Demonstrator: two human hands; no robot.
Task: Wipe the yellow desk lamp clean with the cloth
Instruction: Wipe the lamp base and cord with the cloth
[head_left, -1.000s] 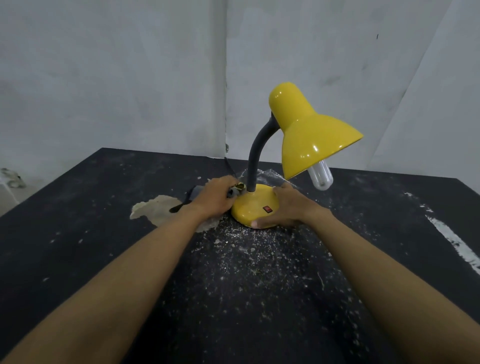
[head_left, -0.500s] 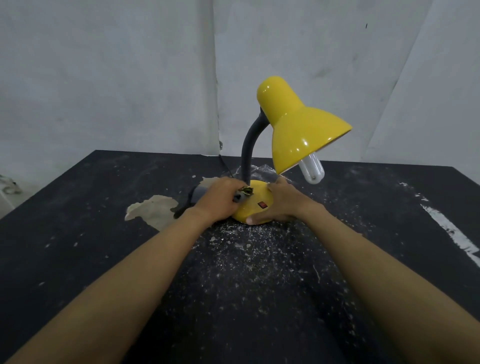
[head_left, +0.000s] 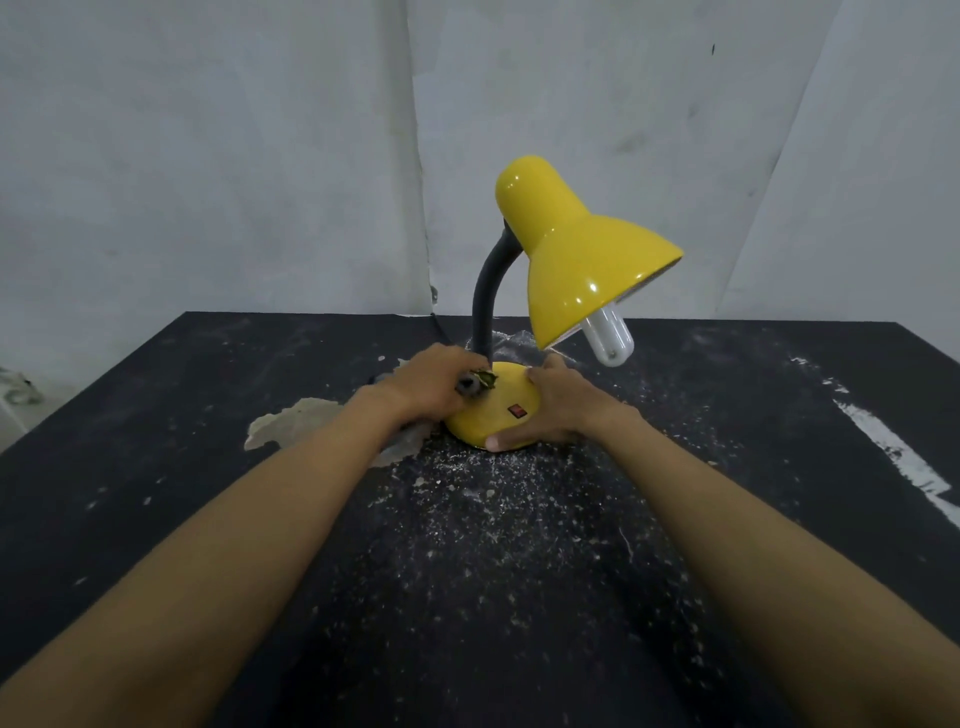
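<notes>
A yellow desk lamp (head_left: 576, 244) stands upright on a black table (head_left: 156, 467), with a dark bendy neck, a round yellow base (head_left: 493, 410) bearing a red switch, and a white bulb (head_left: 608, 338) under the shade. My left hand (head_left: 431, 387) is closed on a small dark cloth (head_left: 475, 383), pressed onto the left top of the base beside the neck. Cupping the base's right side is my right hand (head_left: 556, 405), thumb at the front rim. Most of the cloth is hidden inside my fist.
Pale dust and crumbs are scattered over the table in front of the lamp. A torn beige patch (head_left: 296, 423) lies left of the base. A white streak (head_left: 904, 457) marks the right side. A grey wall rises behind the table's far edge.
My left hand has slid the cloth from beside the base up onto its top near the neck. My right hand keeps its hold on the base.
</notes>
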